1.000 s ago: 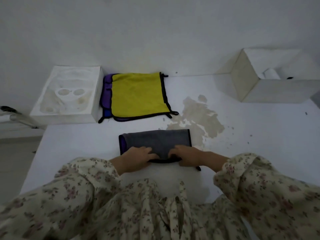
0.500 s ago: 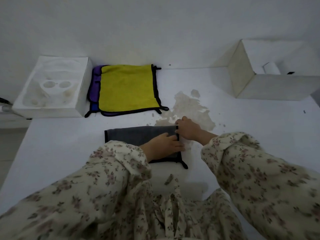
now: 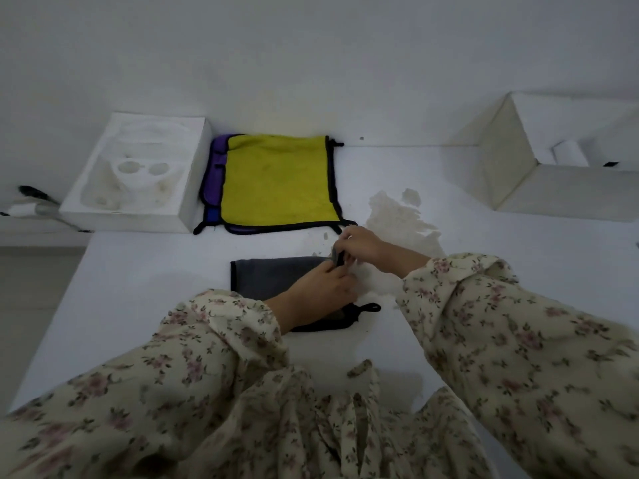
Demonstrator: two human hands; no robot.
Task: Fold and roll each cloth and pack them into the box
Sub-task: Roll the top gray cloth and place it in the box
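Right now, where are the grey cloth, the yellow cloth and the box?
grey cloth (image 3: 273, 276), head view, bare left part of its top face
yellow cloth (image 3: 276, 181), head view, middle of its top face
box (image 3: 570, 193), head view, its near outer wall

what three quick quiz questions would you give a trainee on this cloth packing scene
1. True or false: the yellow cloth is already rolled up.
2. Where on the grey cloth are the left hand and right hand working? A) its left end B) its middle C) its right end
3. What lies under the yellow cloth?

Key: 1. False, it lies flat. 2. C, the right hand pinches that end up off the table. 3. A purple cloth, showing along its left side.
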